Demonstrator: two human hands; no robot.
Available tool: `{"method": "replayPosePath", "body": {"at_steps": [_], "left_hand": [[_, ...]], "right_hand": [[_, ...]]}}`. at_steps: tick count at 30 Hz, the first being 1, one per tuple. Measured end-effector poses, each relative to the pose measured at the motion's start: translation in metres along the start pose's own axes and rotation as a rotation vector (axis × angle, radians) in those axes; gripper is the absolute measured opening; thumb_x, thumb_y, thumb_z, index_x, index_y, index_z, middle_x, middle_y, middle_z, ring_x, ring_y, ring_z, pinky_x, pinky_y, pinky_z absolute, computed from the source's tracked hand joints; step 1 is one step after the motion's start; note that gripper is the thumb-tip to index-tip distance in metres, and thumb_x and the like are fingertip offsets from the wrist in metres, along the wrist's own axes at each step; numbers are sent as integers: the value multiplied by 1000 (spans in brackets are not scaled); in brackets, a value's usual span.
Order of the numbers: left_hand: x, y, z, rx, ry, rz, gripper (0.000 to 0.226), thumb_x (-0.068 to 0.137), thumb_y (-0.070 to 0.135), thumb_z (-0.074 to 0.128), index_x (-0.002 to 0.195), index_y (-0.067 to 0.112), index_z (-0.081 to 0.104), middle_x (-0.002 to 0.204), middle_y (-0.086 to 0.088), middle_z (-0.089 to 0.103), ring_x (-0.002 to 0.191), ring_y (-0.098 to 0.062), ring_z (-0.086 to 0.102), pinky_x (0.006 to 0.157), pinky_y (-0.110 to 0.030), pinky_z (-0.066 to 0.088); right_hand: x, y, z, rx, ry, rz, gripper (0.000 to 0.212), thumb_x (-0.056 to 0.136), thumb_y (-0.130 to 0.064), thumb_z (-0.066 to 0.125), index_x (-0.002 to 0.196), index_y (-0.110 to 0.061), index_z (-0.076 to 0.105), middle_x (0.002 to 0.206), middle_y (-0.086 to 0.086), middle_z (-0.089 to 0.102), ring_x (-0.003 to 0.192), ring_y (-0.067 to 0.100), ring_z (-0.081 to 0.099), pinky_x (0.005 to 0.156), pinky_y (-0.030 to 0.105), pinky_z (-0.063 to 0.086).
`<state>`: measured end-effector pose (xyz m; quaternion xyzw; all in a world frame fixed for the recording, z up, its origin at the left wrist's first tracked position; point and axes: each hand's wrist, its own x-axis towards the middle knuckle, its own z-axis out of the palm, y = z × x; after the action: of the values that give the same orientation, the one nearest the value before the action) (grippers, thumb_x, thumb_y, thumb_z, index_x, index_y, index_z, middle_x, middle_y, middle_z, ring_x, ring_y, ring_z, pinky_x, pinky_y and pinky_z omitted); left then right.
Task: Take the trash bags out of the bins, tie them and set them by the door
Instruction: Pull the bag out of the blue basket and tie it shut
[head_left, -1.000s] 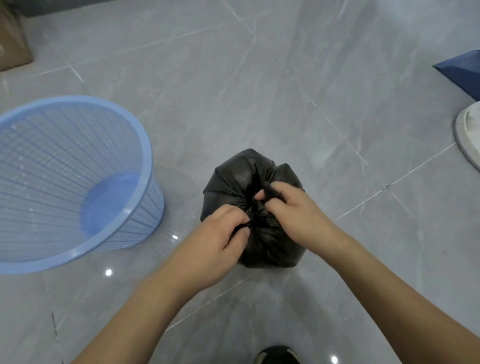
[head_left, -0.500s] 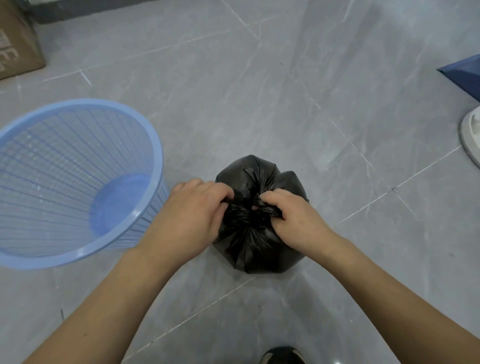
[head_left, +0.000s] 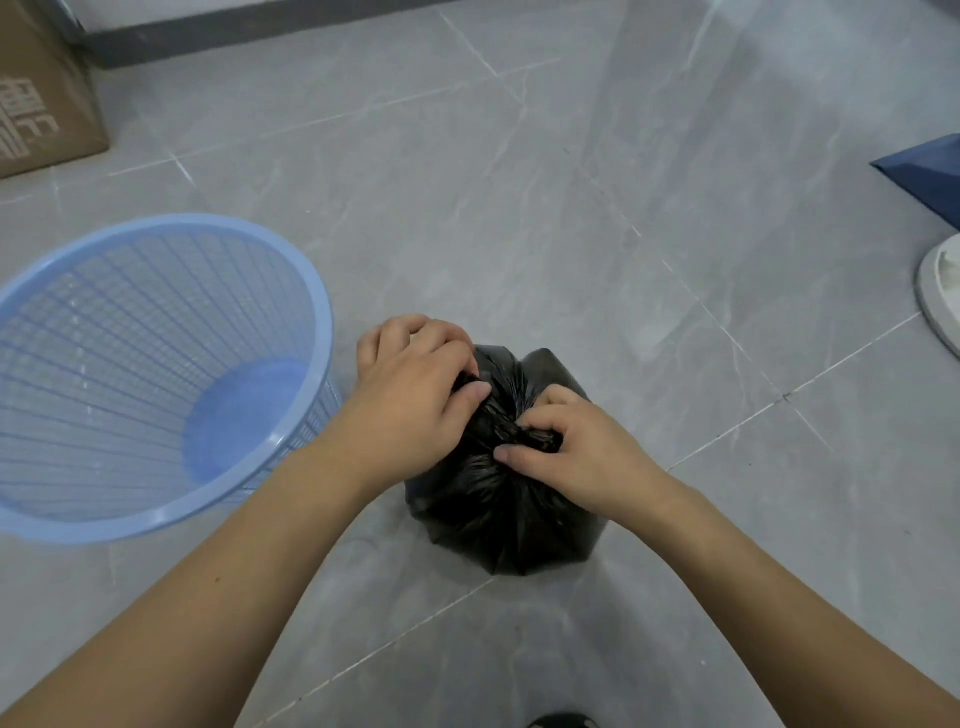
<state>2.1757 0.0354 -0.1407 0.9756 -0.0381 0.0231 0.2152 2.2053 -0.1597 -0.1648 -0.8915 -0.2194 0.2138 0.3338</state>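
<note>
Tying off a black trash bag (head_left: 509, 514) on the grey tile floor (head_left: 545, 208), out of the bin already.

Biggest thing we've got here is the floor, then the blue mesh bin (head_left: 156, 374) sitting bagless just left of the bag, tipped a bit toward us. Bag's bunched up at the top with pleats running down its sides. Our left hand (head_left: 415, 405) is curled tight on the gathered plastic on the left, thumb pressed into it. Our right hand (head_left: 582, 457) pinches the twisted neck between thumb and fingers. Cardboard box (head_left: 41, 93) far left, some dark blue thing (head_left: 930, 171) and a white base (head_left: 940, 296) at the right edge.
</note>
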Motion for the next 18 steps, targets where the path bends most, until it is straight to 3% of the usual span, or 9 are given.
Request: {"method": "replayPosePath", "body": {"at_steps": [3, 5, 8, 12, 15, 18], "left_hand": [[-4, 1, 2, -52, -18, -33, 29, 88, 44, 42, 95, 22, 59, 118, 14, 56, 120, -18, 34, 98, -32, 16], [-9, 2, 5, -143, -49, -39, 24, 87, 39, 42, 98, 23, 57, 117, 13, 58, 119, -16, 35, 98, -31, 19], [-17, 6, 6, -250, -92, -58, 16, 92, 26, 45, 103, 22, 56, 110, 13, 58, 117, -13, 37, 101, -28, 20], [-20, 14, 5, -233, -95, -70, 11, 96, 19, 52, 105, 23, 57, 96, 18, 50, 108, -12, 41, 100, -29, 25], [-17, 19, 5, -286, -61, -69, 9, 94, 22, 53, 102, 24, 58, 99, 17, 54, 108, -13, 41, 101, -34, 29], [-11, 22, 8, -496, -25, -142, 13, 89, 32, 46, 96, 38, 55, 112, 16, 59, 116, -10, 42, 106, -40, 33]], "right_hand": [[-1, 2, -7, -406, 57, -141, 20, 87, -42, 59, 98, -27, 64, 105, -13, 48, 88, 13, 54, 68, 29, 46], [-4, 3, -12, -522, 139, -223, 18, 84, -31, 61, 97, -20, 64, 111, -4, 48, 90, 19, 54, 58, 32, 48], [-8, 5, -17, -550, 233, -265, 15, 75, -15, 67, 90, -13, 63, 103, 4, 46, 81, 21, 52, 47, 30, 44], [-11, 6, -22, -510, 383, -232, 30, 73, -10, 67, 101, -17, 59, 97, -1, 54, 84, 21, 55, 50, 32, 48], [-13, 7, -24, -556, 451, -275, 32, 68, -4, 72, 96, -18, 65, 96, 0, 58, 81, 19, 58, 41, 29, 45], [-13, 12, -22, -543, 465, -357, 28, 69, -2, 73, 92, -18, 70, 99, 0, 61, 83, 19, 60, 44, 25, 43]]}}
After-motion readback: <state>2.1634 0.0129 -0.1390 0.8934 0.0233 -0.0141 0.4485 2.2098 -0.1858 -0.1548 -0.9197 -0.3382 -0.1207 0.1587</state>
